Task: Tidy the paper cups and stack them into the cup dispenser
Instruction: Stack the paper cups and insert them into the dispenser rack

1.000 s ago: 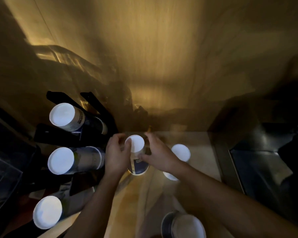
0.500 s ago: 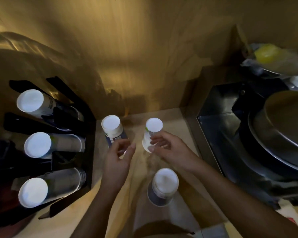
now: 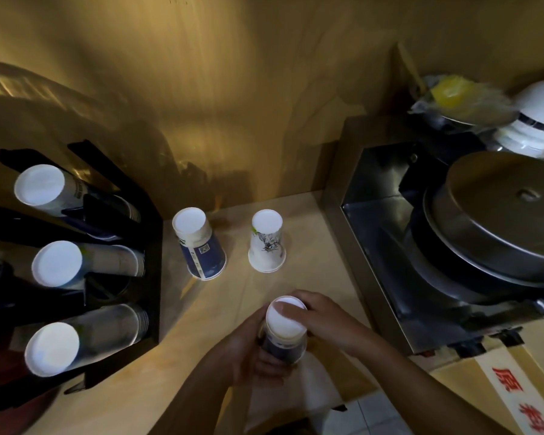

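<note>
Both hands are gripping one upside-down dark cup stack (image 3: 285,335) on the counter (image 3: 176,356), well to the right of the black cup dispenser (image 3: 153,277). The left hand (image 3: 248,353) is wrapping closed around its lower wall; the right hand (image 3: 324,321) is closing on the top, thumb lying across the white base. A blue cup (image 3: 201,246) is standing inverted just beside the dispenser, a white cup (image 3: 267,243) farther right of it.
</note>
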Action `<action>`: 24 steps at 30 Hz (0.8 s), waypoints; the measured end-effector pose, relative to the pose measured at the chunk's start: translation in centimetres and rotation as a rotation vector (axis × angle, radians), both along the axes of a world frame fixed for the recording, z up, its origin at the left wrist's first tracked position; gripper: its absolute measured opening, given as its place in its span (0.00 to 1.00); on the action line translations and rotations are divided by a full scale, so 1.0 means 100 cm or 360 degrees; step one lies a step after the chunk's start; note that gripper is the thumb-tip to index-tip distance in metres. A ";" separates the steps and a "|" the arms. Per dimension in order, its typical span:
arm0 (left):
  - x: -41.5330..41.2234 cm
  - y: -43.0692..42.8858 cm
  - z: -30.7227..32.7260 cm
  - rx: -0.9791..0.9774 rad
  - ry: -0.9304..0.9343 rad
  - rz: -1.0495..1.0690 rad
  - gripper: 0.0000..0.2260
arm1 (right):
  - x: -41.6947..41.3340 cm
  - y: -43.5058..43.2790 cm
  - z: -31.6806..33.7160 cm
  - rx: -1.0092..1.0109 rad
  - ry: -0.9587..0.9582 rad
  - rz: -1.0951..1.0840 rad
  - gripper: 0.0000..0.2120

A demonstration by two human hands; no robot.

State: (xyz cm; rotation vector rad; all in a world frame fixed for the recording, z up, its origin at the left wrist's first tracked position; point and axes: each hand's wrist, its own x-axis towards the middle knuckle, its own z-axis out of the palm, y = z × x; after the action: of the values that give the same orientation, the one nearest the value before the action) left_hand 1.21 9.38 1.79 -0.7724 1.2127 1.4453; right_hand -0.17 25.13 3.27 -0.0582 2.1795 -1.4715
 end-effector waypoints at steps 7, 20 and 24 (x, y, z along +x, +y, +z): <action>-0.001 -0.017 0.006 0.0308 -0.0019 0.0441 0.31 | 0.005 -0.009 0.021 -0.0141 0.0204 0.0187 0.12; 0.015 -0.053 0.013 0.0495 0.0654 0.0784 0.51 | 0.002 -0.028 0.016 -0.0348 0.0200 0.0133 0.16; 0.013 -0.052 0.025 0.0234 0.0953 0.0694 0.47 | -0.007 -0.029 0.010 -0.0272 0.0075 0.0141 0.24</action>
State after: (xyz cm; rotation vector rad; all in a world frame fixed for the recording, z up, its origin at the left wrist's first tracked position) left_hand 2.48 4.16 4.26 -0.5316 1.4064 2.2067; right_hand -0.87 22.24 4.31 -0.2474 2.0549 -1.6164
